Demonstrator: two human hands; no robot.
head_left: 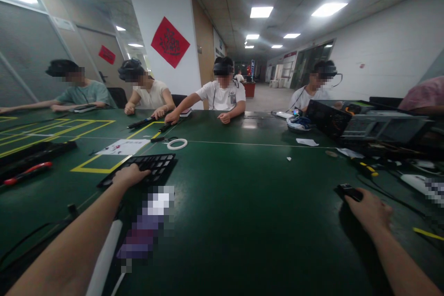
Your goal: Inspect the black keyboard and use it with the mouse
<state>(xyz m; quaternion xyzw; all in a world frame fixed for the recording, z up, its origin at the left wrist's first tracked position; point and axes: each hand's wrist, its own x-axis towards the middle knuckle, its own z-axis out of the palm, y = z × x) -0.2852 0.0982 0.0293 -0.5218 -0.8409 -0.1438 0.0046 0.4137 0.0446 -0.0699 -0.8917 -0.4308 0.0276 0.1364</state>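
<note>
Two bare hands reach in from the lower corners of the frame over a dark green counter. Left of centre, the left hand lies on a black gridded tray, touching it; whether its grip is pinching the edge or merely resting there, I cannot tell. At the lower right, the right hand has its grip closed around a small black object, just above or on the surface.

Beyond the tray, left of centre, lie a white ring and a printed sheet, the latter overlapping a yellow tape outline. Red handles show at the left edge. An open computer case stands at the right. At upper centre, a co-worker in a white T-shirt sits with one hand on a dark tool.
</note>
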